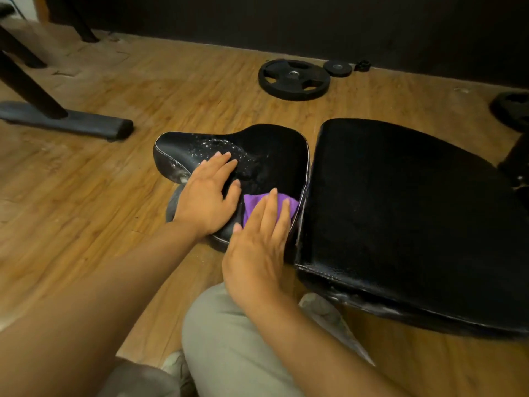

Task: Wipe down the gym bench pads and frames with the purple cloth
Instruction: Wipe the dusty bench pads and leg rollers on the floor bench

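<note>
Two flat hands, fingers (273, 207) straight, on speckled black seat pad (269, 150), right over purple cloth (254, 203)

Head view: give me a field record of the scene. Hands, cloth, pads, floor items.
left hand: flat on the seat pad, fingers straight
right hand: pressing the purple cloth onto the seat pad, fingers straight
cloth position: near the gap beside the back pad
seat pad surface: white specks near the left fingertips
floor: wood-look planks
floor items: large weight plate, small weight plate
</note>
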